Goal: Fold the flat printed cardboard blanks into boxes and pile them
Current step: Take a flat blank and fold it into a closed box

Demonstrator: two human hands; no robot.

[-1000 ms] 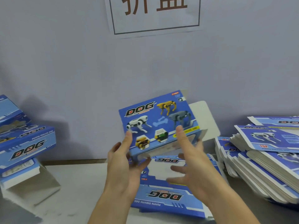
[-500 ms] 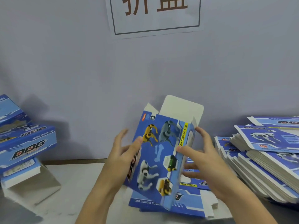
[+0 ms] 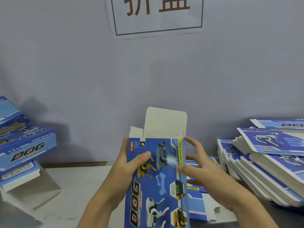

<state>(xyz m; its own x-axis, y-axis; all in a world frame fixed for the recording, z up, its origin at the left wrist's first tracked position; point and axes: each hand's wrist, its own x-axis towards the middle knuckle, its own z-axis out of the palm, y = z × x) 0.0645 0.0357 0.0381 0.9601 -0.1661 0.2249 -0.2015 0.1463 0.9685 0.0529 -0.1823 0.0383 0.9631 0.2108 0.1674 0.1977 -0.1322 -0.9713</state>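
**Box upright in hands, top flap open**

Left hand [image 3: 126,167] grips the blue printed box [image 3: 158,183] along its left edge; thumb lies across the front panel over the yellow dog picture, fingers hidden behind. Box stands on end, centre of view, held above the table [image 3: 77,195], front face toward the camera. White top flap [image 3: 166,124] stands straight up; a smaller white side flap shows just left of it.

Right hand [image 3: 199,170] at the box's right edge, fingers spread and loosely bent. Thumb tip touches the front near the yellow strip; whether the fingers touch the side panel, cannot tell. Not gripping.

Under and behind the right hand: flat blanks [image 3: 200,204] lying on the table, printed side up.

Right side: tall slanted stack of blanks [image 3: 266,171], more sheets fanned on top.

Left side: pile of folded boxes [image 3: 24,145], tilted, lowest one with its white flap open.

Far: grey wall with a white paper sign [image 3: 158,15], large brown characters, partly cut off by the frame.
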